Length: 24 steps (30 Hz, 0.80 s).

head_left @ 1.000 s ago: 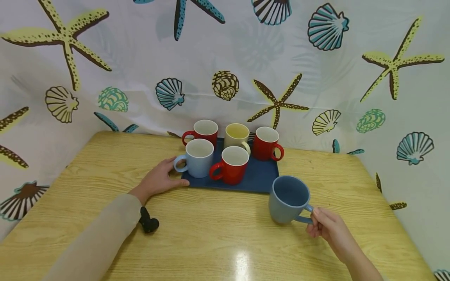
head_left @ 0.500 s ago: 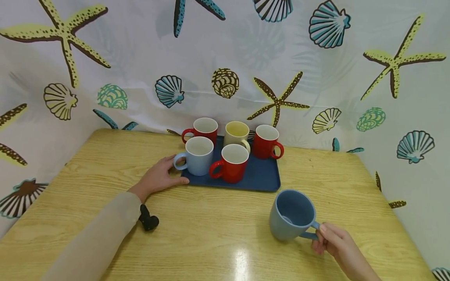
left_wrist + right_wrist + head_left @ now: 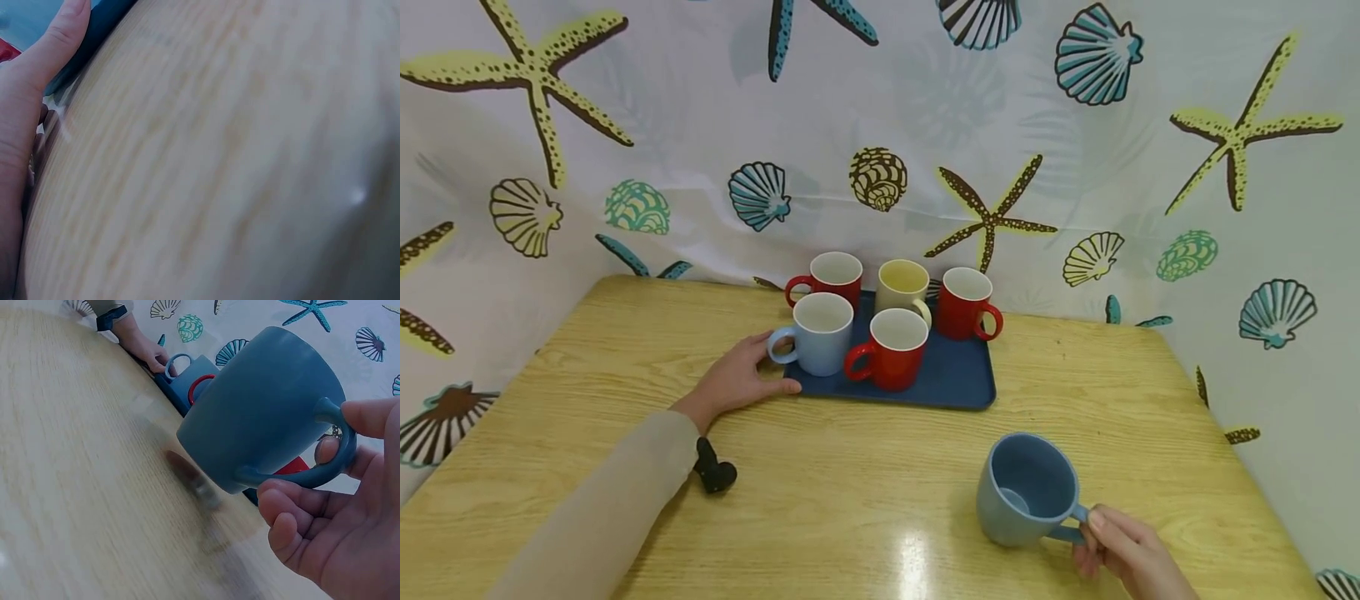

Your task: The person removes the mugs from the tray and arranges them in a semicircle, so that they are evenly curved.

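My right hand [image 3: 1131,554] grips the handle of a blue-grey mug [image 3: 1003,515], tilted so that its bare inside shows, over the right front of the table. In the right wrist view the fingers [image 3: 309,503] curl round the handle. My left hand [image 3: 733,385] holds the front left corner of a dark blue tray [image 3: 958,375], its thumb along the front edge. The other left fingertips are partly hidden behind a light blue mug [image 3: 823,343]. A red mug [image 3: 897,358] stands beside that mug. Behind are another red mug [image 3: 850,287], a cream mug [image 3: 895,296] and a third red one [image 3: 958,312].
The light wooden table [image 3: 850,492] stretches around the tray. A white cloth [image 3: 820,108] printed with starfish and shells hangs behind the table and at its sides. A black object [image 3: 715,471] sits at the left wrist.
The blue-grey mug has moved towards the front of the table in my right hand, away from the tray's front right corner. My left hand and the mugs on the tray stay where they were.
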Motion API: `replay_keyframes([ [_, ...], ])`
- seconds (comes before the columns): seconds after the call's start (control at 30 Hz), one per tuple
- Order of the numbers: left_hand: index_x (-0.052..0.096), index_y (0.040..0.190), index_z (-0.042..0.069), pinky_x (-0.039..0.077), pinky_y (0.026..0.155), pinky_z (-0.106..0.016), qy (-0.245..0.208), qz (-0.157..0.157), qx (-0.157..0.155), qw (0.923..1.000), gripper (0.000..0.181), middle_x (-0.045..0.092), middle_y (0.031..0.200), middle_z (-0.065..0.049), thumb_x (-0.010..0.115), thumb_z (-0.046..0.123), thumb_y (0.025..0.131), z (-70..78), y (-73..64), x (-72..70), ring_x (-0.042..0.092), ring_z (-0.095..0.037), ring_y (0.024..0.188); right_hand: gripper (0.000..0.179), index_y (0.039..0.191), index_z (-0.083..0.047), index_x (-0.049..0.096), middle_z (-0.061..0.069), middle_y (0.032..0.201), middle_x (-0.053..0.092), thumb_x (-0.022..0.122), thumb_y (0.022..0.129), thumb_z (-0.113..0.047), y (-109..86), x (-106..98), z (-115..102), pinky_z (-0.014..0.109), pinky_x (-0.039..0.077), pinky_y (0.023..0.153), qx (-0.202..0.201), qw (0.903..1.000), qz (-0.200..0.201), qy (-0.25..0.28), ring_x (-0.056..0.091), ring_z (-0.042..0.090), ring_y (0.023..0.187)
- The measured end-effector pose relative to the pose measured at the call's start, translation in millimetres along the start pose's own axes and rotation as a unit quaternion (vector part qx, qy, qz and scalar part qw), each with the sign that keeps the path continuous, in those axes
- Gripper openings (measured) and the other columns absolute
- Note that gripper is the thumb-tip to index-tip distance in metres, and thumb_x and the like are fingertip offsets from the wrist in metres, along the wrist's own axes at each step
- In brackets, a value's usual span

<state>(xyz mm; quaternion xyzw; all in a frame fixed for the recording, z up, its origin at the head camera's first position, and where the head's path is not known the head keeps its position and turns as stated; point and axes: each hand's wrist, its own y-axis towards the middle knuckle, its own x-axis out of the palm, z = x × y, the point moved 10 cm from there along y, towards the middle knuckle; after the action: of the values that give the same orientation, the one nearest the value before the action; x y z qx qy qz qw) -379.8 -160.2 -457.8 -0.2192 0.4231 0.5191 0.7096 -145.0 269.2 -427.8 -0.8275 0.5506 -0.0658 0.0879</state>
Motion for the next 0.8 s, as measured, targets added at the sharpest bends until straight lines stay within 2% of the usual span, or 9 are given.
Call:
replay_keyframes([
  [0.1, 0.038, 0.143, 0.017, 0.030, 0.100, -0.056, -0.002, -0.006, -0.006, 1.0000, 0.093, 0.033, 0.145, -0.014, 0.065, 0.067, 0.070, -1.6, -1.0, 2.0, 0.032, -0.035, 0.129, 0.036, 0.083, -0.008, 0.057, 0.002, 0.082, 0.064, 0.032, 0.103, -0.023, -4.4, 3, 3, 0.030, 0.050, 0.069, -0.004, 0.9998, -0.012, 0.017, 0.057, 0.014, 0.073],
  [0.3, 0.037, 0.144, 0.018, 0.029, 0.101, -0.056, 0.000, -0.004, -0.007, 1.0000, 0.093, 0.032, 0.146, -0.014, 0.065, 0.068, 0.070, -3.1, -1.1, 1.0, 0.029, -0.036, 0.131, 0.034, 0.084, 0.001, 0.052, 0.004, 0.084, 0.065, 0.030, 0.103, -0.016, -8.0, 11, 3, 0.030, 0.051, 0.068, -0.040, 0.9976, -0.046, 0.033, 0.061, 0.014, 0.076],
  [0.6, 0.038, 0.143, 0.018, 0.030, 0.100, -0.057, 0.002, -0.003, -0.001, 1.0000, 0.092, 0.033, 0.146, -0.014, 0.064, 0.068, 0.070, -2.7, 0.5, 1.2, 0.031, -0.037, 0.130, 0.034, 0.084, 0.005, 0.049, 0.005, 0.085, 0.064, 0.028, 0.103, -0.014, -13.3, 23, 6, 0.027, 0.050, 0.069, -0.043, 0.9931, -0.080, 0.073, 0.060, 0.012, 0.075],
  [0.7, 0.038, 0.143, 0.018, 0.029, 0.100, -0.058, 0.006, -0.006, -0.006, 0.9999, 0.093, 0.031, 0.146, -0.016, 0.064, 0.068, 0.070, -4.3, 0.7, 2.1, 0.029, -0.038, 0.131, 0.033, 0.085, 0.003, 0.050, 0.004, 0.086, 0.065, 0.032, 0.103, -0.018, -15.6, 28, 11, 0.022, 0.048, 0.062, -0.021, 0.9915, -0.086, 0.095, 0.058, 0.010, 0.070],
  [0.8, 0.039, 0.143, 0.017, 0.030, 0.099, -0.058, 0.005, -0.006, -0.006, 1.0000, 0.093, 0.033, 0.145, -0.016, 0.065, 0.068, 0.070, -4.7, 1.4, 2.2, 0.031, -0.037, 0.129, 0.032, 0.085, 0.002, 0.049, 0.004, 0.085, 0.065, 0.034, 0.103, -0.019, -17.9, 32, 13, 0.020, 0.040, 0.052, -0.013, 0.9900, -0.087, 0.110, 0.052, 0.010, 0.062],
])
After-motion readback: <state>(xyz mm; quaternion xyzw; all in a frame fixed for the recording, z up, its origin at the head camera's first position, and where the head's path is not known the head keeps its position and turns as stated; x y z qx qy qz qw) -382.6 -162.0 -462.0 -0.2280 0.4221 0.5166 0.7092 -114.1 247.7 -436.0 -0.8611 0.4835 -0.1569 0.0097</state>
